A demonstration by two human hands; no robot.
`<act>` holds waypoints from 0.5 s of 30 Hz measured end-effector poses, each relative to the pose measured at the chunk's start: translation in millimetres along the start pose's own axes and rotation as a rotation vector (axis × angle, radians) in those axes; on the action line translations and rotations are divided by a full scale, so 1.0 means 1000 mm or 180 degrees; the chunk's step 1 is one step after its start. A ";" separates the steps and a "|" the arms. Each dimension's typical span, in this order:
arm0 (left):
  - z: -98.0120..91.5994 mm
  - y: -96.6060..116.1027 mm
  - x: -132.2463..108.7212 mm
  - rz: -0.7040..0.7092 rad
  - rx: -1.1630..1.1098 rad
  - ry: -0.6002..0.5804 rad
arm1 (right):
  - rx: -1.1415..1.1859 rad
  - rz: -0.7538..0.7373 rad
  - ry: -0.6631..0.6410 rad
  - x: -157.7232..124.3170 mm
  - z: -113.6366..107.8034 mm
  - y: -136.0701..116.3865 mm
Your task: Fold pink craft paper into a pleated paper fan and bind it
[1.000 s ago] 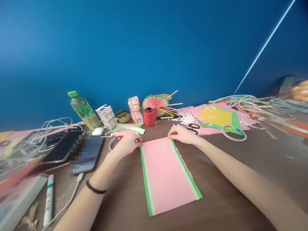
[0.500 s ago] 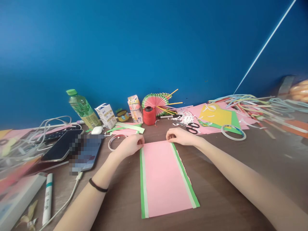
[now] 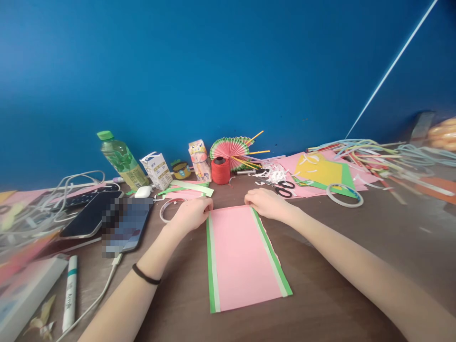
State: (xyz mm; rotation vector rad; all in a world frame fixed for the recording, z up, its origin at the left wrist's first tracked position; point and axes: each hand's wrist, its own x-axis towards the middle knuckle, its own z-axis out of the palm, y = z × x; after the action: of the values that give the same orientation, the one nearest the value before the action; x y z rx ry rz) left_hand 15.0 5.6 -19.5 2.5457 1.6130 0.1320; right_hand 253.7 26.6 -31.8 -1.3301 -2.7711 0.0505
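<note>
A pink sheet of paper (image 3: 245,256), bordered on both long sides by light and dark green strips, lies in front of me on the brown table. My left hand (image 3: 194,212) pinches its far left corner, fingers curled around the edge. At the far right corner, my right hand (image 3: 265,203) grips the paper the same way. The fingertips hide how the far edge is held. Just behind my left hand is a roll of tape (image 3: 166,210). Black-handled scissors (image 3: 284,190) lie beyond my right hand.
Along the blue wall stand a green bottle (image 3: 123,161), a carton (image 3: 156,170), a red thread spool (image 3: 221,171) and a folded paper fan (image 3: 231,148). Phones (image 3: 130,225), cables and a marker (image 3: 70,294) lie left. Another tape roll (image 3: 345,195) and coloured paper (image 3: 320,171) lie right.
The paper's near edge has shifted slightly away from me, so less of its length shows. Both hands keep hold of the far corners, nearly in place.
</note>
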 end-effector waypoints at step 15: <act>0.002 -0.007 0.003 0.0214 -0.0119 -0.0092 | -0.0080 -0.0033 -0.0004 0.000 0.001 -0.002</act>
State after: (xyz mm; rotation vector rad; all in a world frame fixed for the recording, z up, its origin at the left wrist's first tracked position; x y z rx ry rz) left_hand 10.4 11.0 -22.3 2.5623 1.5012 0.1301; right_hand 252.6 25.1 -32.6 -1.3216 -2.7887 0.0159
